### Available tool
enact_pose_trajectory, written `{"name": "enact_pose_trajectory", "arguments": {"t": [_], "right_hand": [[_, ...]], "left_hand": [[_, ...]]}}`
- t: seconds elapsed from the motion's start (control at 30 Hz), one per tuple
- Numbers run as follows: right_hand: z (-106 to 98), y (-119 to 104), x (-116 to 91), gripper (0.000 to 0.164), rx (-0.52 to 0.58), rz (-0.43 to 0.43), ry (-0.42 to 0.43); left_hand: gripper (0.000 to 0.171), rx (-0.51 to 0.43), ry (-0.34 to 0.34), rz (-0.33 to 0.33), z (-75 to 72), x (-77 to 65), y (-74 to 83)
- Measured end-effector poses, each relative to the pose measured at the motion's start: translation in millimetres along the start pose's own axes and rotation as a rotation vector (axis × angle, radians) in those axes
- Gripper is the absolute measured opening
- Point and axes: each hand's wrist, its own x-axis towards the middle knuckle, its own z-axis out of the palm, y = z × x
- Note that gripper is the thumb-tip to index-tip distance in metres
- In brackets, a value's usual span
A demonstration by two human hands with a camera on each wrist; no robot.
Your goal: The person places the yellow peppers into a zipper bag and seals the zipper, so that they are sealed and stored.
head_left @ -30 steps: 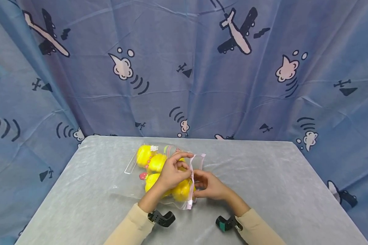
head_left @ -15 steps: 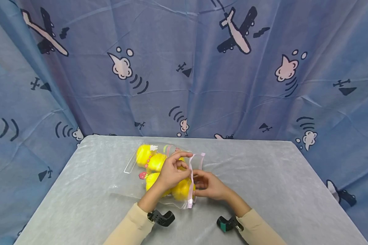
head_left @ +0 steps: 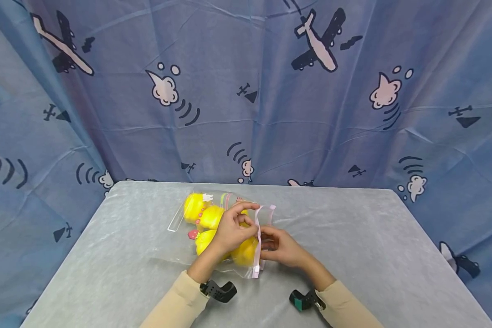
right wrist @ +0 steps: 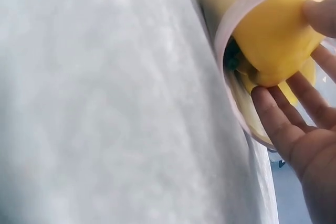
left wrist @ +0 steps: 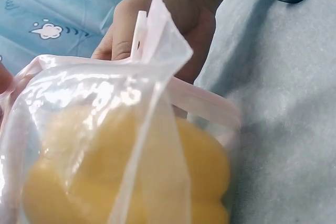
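Note:
A clear zip bag (head_left: 180, 253) with a pink rim lies on its side on the table, several yellow bell peppers (head_left: 211, 217) inside. My left hand (head_left: 234, 230) reaches over the bag and pinches its pink rim (head_left: 258, 248), keeping the mouth parted. At that mouth my right hand (head_left: 284, 248) holds one bell pepper (right wrist: 281, 35), thumb on one side and fingers along the other; a dark green part shows at its end. The left wrist view has the peppers (left wrist: 126, 166) behind clear plastic, with the right hand (left wrist: 163, 24) beyond the rim.
The pink zip slider (head_left: 256, 269) sits at the rim's near end. A grey cloth covers the table (head_left: 352, 246). Behind it hangs a blue curtain (head_left: 213, 150) printed with planes. A black wrist mount (head_left: 219, 291) is on each forearm.
Both hands stay almost where they were. My right hand has shifted very slightly up and inward, and the near pepper sits a little further behind the bag's rim.

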Motion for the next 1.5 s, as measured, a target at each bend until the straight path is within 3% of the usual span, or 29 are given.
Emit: {"name": "enact_pose_trajectory", "arguments": {"t": [0.27, 0.5, 0.7, 0.83, 1.03, 1.13, 1.33, 1.5], "right_hand": [[3.4, 2.6, -0.1, 0.057, -0.001, 0.009, 0.011], [-0.8, 2.1, -5.1, 0.054, -0.012, 0.016, 0.022], [-8.9, 0.3, -10.5, 0.048, -0.049, 0.031, 0.077], [-13.4, -0.1, -13.9, 0.044, -0.083, 0.021, 0.118], [-20.8, -2.0, -20.5, 0.038, -0.127, -0.013, 0.220], [-24.3, -3.6, -24.0, 0.033, -0.143, -0.046, 0.279], [-24.9, -9.1, -34.7, 0.024, -0.169, -0.087, 0.375], [-14.4, -19.3, -46.5, 0.019, -0.176, -0.064, 0.393]], "left_hand": [[0.047, -0.004, -0.005, -0.028, 0.4, 0.0, 3.3], [0.045, -0.025, 0.001, -0.028, 3.0, -3.7, 24.4], [0.044, -0.032, 0.040, -0.011, 6.1, -1.3, 28.6], [0.044, -0.025, 0.043, -0.038, 8.0, -1.8, 29.3], [0.044, 0.073, 0.010, -0.094, 12.9, -5.4, 33.1], [0.046, 0.134, 0.003, -0.128, 15.1, -4.1, 27.8], [0.047, 0.273, 0.043, -0.145, 16.3, 0.7, 4.7], [0.047, 0.363, 0.073, -0.165, 18.3, -2.5, 10.4]]}}
